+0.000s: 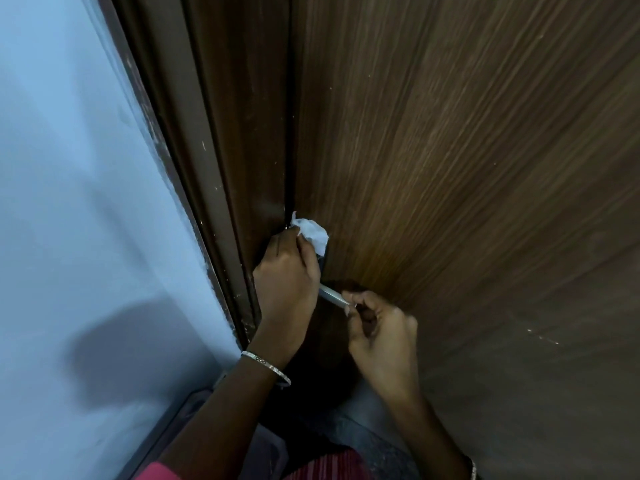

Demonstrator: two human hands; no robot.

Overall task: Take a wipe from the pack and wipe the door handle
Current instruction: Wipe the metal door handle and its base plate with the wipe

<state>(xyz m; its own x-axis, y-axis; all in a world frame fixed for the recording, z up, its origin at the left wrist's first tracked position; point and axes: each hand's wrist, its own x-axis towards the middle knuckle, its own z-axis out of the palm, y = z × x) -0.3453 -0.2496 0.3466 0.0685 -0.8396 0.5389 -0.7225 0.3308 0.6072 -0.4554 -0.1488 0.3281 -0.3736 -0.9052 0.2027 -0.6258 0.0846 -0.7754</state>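
Wipe (313, 233) sits bunched in the left hand (285, 289), pressed on the dark plate at the door (450, 168) edge. Just below, the silver door handle (334, 295) points right, its tip pinched by right hand (379, 332) fingers.

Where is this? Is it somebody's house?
Probably a doorway inside a home, though I can't be sure. There's a brown wooden door, its frame, a painted wall and a metal door handle.
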